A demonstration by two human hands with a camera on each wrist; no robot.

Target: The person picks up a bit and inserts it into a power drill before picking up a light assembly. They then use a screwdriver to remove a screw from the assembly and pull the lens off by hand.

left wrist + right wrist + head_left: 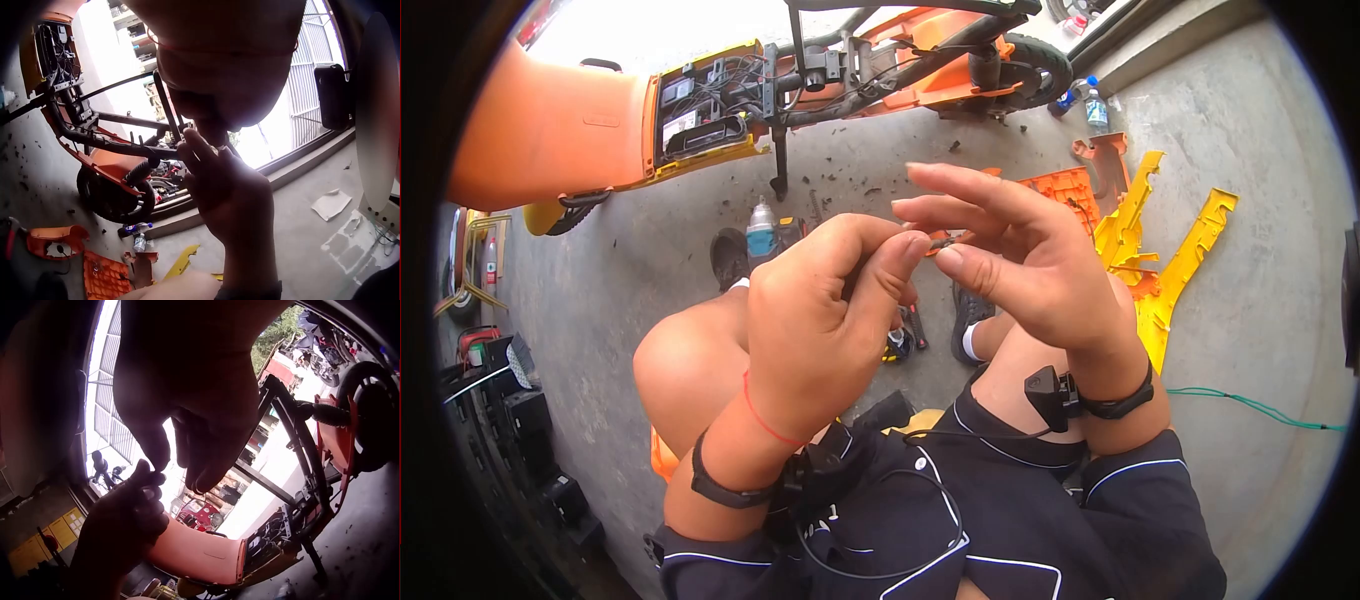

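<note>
Both hands meet in front of the chest in the head view, above the seated person's knees. The left hand [830, 300], with a red string round its wrist, curls its fingers and pinches a small dark piece [941, 242] between thumb and forefinger. Most of that piece is hidden, and I cannot tell its kind. Opposite, the right hand [1030, 245] has its fingers stretched out, its thumb tip right at the piece's exposed end. In the right wrist view, the right thumb comes close to the left hand's [125, 519] fingertips, with a gap between thumb and other fingers.
Ahead stands an orange scooter [550, 130] with bare frame and exposed wiring. Yellow panels [1190, 250] and an orange panel [1065, 195] lie on the right. A blue-labelled bottle [761, 230] is near the left shoe; a red-handled tool [917, 327] lies between the feet.
</note>
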